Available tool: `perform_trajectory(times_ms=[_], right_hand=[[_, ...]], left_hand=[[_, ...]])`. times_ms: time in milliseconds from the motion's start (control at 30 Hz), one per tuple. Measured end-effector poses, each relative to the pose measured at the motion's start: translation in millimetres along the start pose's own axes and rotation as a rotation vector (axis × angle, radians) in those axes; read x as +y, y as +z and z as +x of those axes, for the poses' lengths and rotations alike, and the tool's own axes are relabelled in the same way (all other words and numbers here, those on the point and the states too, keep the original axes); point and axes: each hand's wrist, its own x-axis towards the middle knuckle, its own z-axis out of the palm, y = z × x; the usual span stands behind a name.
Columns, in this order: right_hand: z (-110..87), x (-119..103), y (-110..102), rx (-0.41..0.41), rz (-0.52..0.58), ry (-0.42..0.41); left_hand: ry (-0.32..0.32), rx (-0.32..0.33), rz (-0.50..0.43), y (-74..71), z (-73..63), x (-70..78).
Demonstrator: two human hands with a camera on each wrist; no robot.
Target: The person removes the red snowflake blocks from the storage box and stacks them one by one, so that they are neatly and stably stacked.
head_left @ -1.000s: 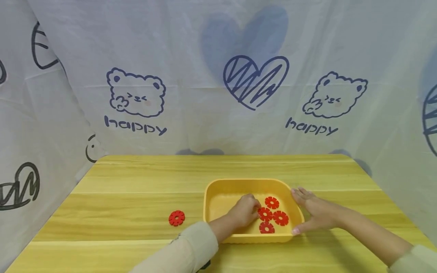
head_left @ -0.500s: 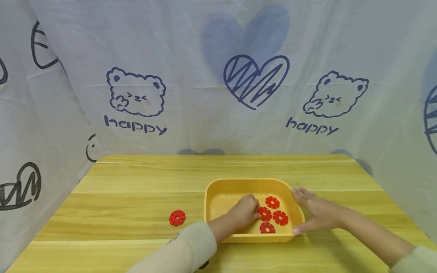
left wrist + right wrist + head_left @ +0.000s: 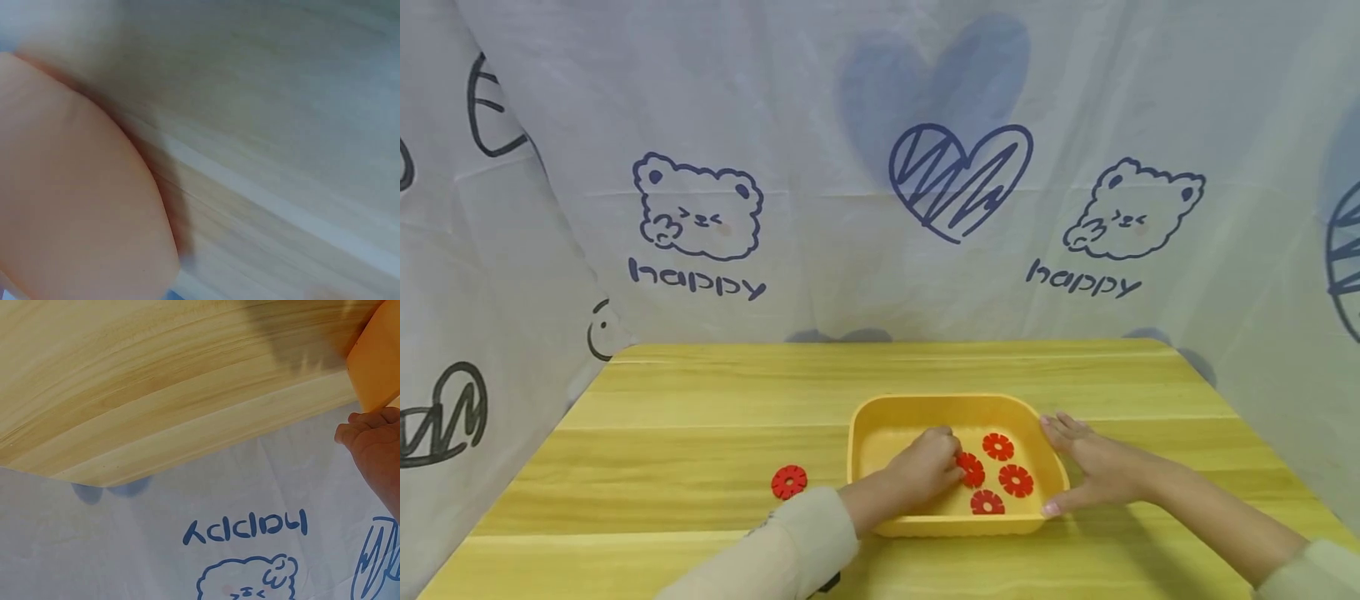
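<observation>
A yellow plastic bin [image 3: 940,523] stands on the table, several red notched discs lying inside. My left hand [image 3: 922,468] reaches into it and pinches one red notched disc [image 3: 972,471] at its left edge; the fingertips are partly hidden. Three other discs lie close by: an upper one [image 3: 997,447], a right one [image 3: 1016,481] and a lower one [image 3: 987,502]. Against the bin's right end rests my right hand [image 3: 1097,467], fingers extended along the rim and thumb at the near corner. The right wrist view also shows this hand touching the bin wall [image 3: 378,359].
One more red disc [image 3: 789,482] lies on the wooden table [image 3: 662,450], left of the bin and just beyond the left sleeve. A printed white cloth [image 3: 842,250] hangs behind the table and along its sides. In the left wrist view, the bin's wall [image 3: 81,187] fills the left side.
The left hand has shifted slightly left inside the bin, and the pinched disc has come with it, away from the other discs. The right hand stays on the bin's right end.
</observation>
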Motion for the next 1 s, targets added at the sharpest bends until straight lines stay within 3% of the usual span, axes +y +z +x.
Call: perform_trajectory(times_ms=[267,400,600,767,1000], right_hand=[[0.0,0,1,-0.005,0.008,-0.003],[0.8,0,1,0.002,0.001,-0.012],[1.0,-1,1,0.005,-0.003,-0.015],[0.2,-1,1,0.014,0.002,-0.013],[-0.9,0,2,0.022,0.000,-0.012]], left_hand=[[0.014,0.048,-0.114,-8.7,-10.2,-6.2],[0.100,0.104,-0.134,-15.4,-14.6,-10.9],[0.247,0.239,-0.134,-23.0,-19.6,-17.6],[0.298,0.321,-0.136,-25.8,-21.5,-20.6],[0.310,0.373,-0.127,-27.4,-27.4,-26.7]])
